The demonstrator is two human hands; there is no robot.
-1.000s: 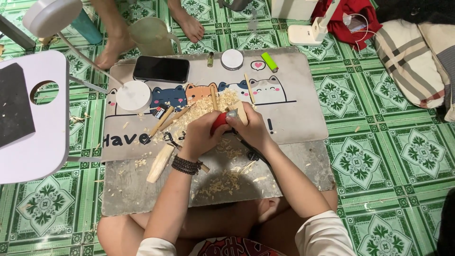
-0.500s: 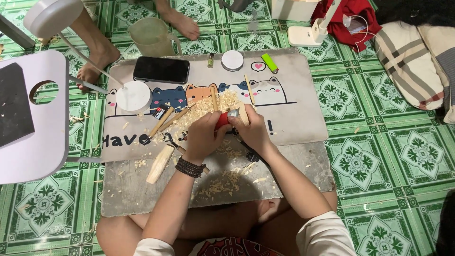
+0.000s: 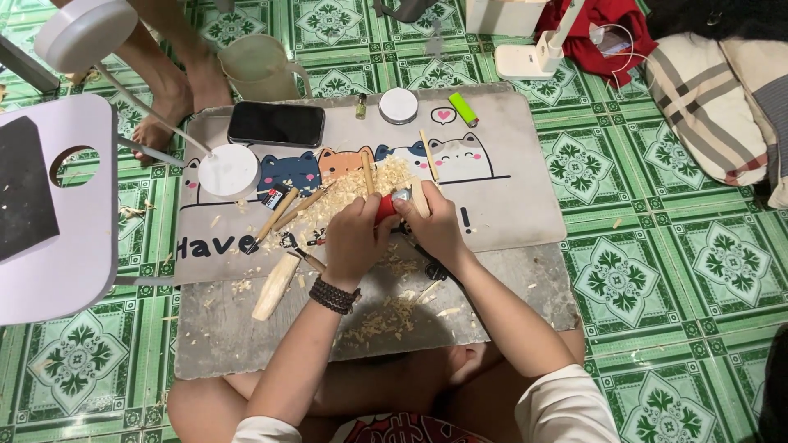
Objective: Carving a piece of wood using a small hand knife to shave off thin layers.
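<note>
Open mat (image 3: 525, 189) is left to the right of the right hand (image 3: 431, 226). To the left of the left hand (image 3: 353, 238), passage is blocked by wooden sticks (image 3: 283, 215) and a carved piece (image 3: 275, 285). Beyond both hands, room is taken by shavings (image 3: 361, 184), a phone (image 3: 276, 124) and a round tin (image 3: 399, 105) (just beside a green lighter (image 3: 462, 108)).

You are sitting on a floor of glossy green ceramic tiles with white flower patterns (image 3: 681, 279), evenly lit from above. Left of your hands stands a small white plastic stool with a round hole in its seat (image 3: 57, 213). Far up and to the left is the round white lamp head on a thin arm (image 3: 82, 33). Well off to the upper right lies a beige plaid cushion with dark and red stripes (image 3: 706, 90), with a red cloth bundle (image 3: 607, 33) beside it.
</note>
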